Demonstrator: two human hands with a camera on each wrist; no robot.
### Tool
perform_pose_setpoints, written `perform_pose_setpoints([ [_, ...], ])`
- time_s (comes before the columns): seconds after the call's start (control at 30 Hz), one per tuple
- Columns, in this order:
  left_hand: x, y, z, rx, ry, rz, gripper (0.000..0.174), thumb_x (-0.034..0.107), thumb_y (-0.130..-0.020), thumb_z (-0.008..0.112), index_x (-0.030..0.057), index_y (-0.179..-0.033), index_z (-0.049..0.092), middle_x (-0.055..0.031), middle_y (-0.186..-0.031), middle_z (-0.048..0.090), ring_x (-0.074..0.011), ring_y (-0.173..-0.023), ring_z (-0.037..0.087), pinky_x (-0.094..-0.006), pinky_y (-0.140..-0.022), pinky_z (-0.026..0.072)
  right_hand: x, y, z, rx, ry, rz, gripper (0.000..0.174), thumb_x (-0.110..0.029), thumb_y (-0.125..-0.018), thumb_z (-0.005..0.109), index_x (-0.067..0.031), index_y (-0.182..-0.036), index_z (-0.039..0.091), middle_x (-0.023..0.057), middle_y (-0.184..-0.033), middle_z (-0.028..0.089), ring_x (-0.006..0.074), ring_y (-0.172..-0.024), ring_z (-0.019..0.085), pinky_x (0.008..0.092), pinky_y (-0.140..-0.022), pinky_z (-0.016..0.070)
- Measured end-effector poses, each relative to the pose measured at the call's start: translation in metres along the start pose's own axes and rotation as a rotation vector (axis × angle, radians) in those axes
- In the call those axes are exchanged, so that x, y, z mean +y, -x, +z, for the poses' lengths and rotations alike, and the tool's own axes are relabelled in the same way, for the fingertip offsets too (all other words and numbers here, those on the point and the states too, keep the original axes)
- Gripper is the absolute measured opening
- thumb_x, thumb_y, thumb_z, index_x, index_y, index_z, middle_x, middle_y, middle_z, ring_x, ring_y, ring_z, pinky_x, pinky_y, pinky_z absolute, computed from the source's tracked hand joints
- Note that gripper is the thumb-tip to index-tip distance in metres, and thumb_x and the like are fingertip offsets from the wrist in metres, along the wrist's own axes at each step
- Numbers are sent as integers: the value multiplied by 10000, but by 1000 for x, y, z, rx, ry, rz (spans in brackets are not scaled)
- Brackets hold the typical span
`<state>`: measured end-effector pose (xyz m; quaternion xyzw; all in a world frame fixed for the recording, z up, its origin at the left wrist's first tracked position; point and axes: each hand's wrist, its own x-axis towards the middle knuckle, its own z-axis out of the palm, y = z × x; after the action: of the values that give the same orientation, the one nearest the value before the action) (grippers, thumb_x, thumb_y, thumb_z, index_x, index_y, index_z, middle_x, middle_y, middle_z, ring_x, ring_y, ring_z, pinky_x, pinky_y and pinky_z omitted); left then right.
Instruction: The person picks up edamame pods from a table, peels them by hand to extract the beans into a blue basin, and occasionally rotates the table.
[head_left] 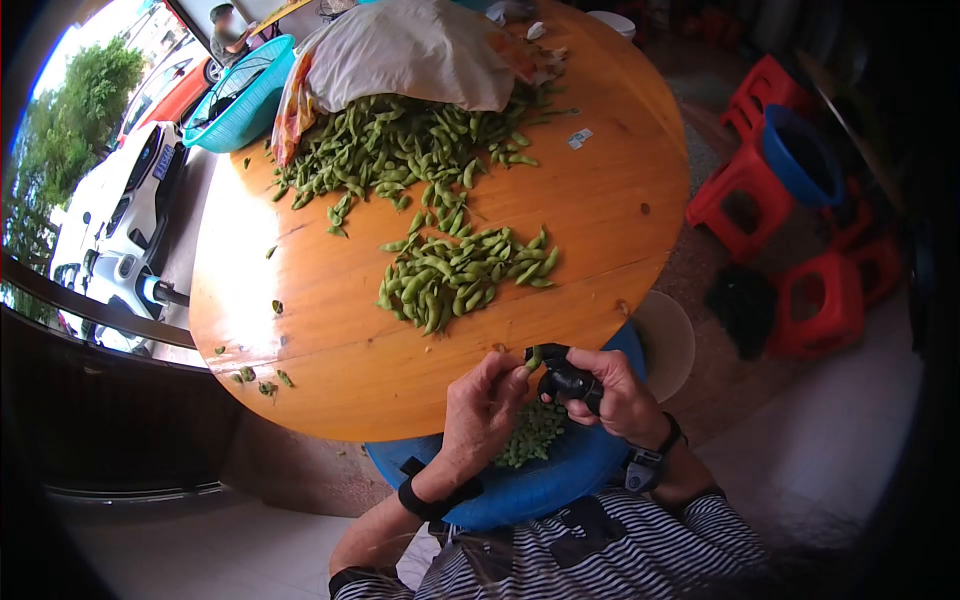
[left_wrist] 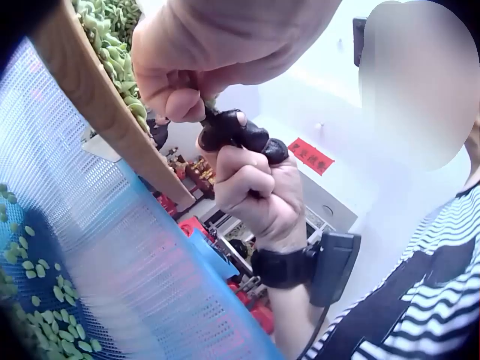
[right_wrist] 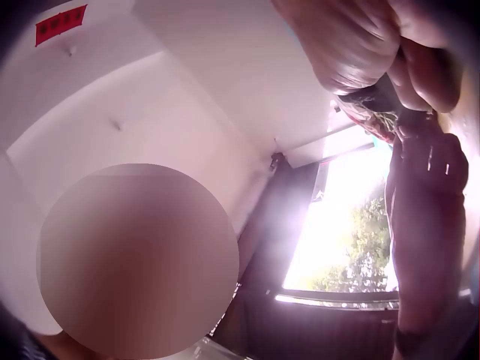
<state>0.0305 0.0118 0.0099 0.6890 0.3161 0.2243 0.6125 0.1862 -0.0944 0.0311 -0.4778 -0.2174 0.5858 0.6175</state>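
While pod (head_left: 534, 357) in fingers (head_left: 499, 364), illegible sign (left_wrist: 311, 156)

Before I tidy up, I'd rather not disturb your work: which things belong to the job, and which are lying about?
Job, apparently:
green bean pods
round wooden table
blue mesh basket holding shelled beans
black finger coverings

Lying about, seemingly:
red plastic stools
round blue plastic basin
turquoise plastic basket

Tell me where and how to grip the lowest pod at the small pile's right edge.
Probably pinch that pod by its outer end, coming from the right in the head view, over bare tabletop: that end juts free of the small pile, while its inner end lies against the rest.
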Motion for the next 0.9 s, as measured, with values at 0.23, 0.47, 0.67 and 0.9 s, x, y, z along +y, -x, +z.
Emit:
perform_pose_setpoints([
  [0.23, -5, 5, 1, 90, -216, 233, 117, 104, -991, 542, 11, -940, 591, -4, -717, 573, -82, -618, 505, -229, -562, 414, 16, -2, -9, -95, 109, -63, 333, 30, -860, 375, 40, -1072, 631, 19, -695, 571, 38, -526, 453, 191, -451, 331],
  [0.47, -8, 11, 0, -236, 996, -457, 167, 212, -1015, 524, 68, -943, 568, -6, -749, 564, -91, -600, 476, -210, -541, 361, 20, -1, -22, -298, -237, 13, 404, -97, -939, 332, 15, -1217, 604, 53, -922, 645, 24, -557, 457, 180, -463, 331],
  [0.67, 0, 13, -10, -315, 724, -384, 172, 195, -1010, 535, 57, -914, 571, -13, -767, 562, -91, -625, 493, -219, -518, 355, 19, -4, -20, -242, 496, -382, 468, 21, -774, 466, 14, -1217, 616, 71, -951, 652, 156, -697, 558, 278, -630, 458],
  [0.9, -10, 23, -13, -176, -536, 448, 174, 116, -859, 686, 41, -836, 530, -98, -703, 497, -237, -554, 558, -368, -489, 431, 8, 8, -29, -310, 909, -497, 431, 90, -531, 467, 59, -945, 584, 160, -827, 523, 371, -767, 543, 338, -686, 455],
])
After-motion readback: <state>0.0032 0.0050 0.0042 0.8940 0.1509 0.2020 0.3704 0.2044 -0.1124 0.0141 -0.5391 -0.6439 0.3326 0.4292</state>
